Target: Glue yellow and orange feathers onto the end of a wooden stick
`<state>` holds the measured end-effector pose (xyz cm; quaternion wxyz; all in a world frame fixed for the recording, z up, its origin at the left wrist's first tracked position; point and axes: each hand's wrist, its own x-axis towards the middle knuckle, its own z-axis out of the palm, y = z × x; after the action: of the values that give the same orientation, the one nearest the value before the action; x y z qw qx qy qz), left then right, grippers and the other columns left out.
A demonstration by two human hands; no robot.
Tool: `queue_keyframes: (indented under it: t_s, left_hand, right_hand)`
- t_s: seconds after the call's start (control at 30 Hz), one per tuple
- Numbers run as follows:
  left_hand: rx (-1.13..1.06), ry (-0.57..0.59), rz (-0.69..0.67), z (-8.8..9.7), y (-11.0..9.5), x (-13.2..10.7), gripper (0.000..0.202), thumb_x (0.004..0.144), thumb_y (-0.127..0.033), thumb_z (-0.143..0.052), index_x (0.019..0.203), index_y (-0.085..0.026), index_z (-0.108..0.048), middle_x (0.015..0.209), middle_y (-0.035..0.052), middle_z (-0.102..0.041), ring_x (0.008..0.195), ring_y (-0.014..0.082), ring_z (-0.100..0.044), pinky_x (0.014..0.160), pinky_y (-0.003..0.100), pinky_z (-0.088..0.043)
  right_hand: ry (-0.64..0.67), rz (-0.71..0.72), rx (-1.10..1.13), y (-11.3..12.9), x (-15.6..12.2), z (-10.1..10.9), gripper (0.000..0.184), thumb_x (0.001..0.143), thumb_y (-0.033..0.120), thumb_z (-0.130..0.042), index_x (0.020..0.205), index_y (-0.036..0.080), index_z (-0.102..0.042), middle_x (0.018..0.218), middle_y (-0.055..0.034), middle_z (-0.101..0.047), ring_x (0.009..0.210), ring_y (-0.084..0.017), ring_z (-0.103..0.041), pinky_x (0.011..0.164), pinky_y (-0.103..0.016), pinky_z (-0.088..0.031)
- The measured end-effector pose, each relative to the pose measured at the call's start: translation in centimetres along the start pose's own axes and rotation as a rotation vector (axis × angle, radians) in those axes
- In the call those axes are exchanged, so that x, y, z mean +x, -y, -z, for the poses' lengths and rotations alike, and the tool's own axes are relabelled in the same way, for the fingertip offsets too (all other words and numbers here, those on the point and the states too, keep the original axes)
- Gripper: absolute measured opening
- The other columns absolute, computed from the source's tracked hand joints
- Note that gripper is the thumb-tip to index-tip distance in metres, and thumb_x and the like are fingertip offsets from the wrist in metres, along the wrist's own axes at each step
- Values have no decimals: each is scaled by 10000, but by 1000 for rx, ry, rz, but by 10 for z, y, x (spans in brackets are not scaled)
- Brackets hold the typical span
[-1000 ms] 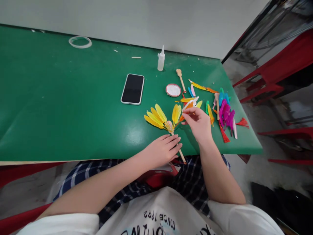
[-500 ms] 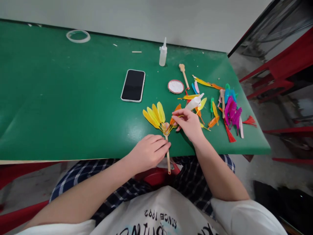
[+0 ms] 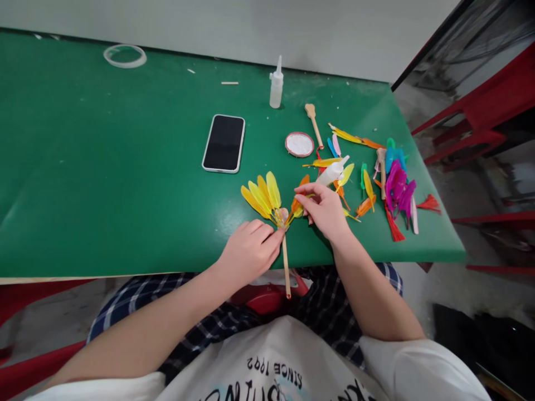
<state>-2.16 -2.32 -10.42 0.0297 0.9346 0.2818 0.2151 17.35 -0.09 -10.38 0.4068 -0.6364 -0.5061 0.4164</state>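
Observation:
In front of me lies a feather fan with a wooden handle (image 3: pixel 286 267), which juts past the table's front edge. Several yellow feathers (image 3: pixel 262 195) spread from the left of its head. My left hand (image 3: pixel 253 250) has its fingers together, fingertips pressing on the feather quills where they meet the handle. On the fan's right side, my right hand (image 3: pixel 324 209) pinches an orange feather (image 3: pixel 297 201) beside a yellow one. A white glue bottle (image 3: pixel 332 171) lies on its side just beyond my right hand, partly hidden by it.
On the green table (image 3: pixel 104 184) are a phone (image 3: pixel 224 143), an upright glue bottle (image 3: pixel 276 86), a round white disc (image 3: pixel 299 144), a wooden stick (image 3: pixel 314 125) and a tape ring (image 3: pixel 125 56). Loose feathers (image 3: pixel 399 189) and a red tassel (image 3: pixel 429 203) lie at the right.
My left hand has slid up from the handle to the quills at the fan's head. My right hand stays almost in place with the orange feather. The view has shifted slightly.

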Motion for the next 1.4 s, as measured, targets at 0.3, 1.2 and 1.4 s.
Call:
queue_keyframes:
  t_s: [0.3,1.2,1.4]
  left_hand:
    - [93,70,40,-5,-2,5,306,878,-217,-414,1139,-118,-538,704,58,-538,681,171,-487,575,306,-396]
    - [158,56,34,-6,-3,4,321,877,-208,-418,1167,-107,-511,695,48,-532,665,178,-496,538,307,-363]
    - [179,52,28,-8,-2,1,331,872,-216,-427,1170,-98,-509,708,51,-540,678,186,-492,546,314,-355]
  right_hand:
    - [-30,116,-135,-3,4,-4,128,762,272,-541,844,204,-611,772,18,-613,440,-46,-422,442,-208,-360]
    - [-76,365,-547,5,1,1,267,852,183,-390,990,209,-616,1047,-61,-607,911,-163,-582,757,-292,-481]
    - [395,551,-782,19,16,10,287,834,132,-426,1033,209,-617,1185,-38,-565,1008,-170,-567,870,-314,-458]
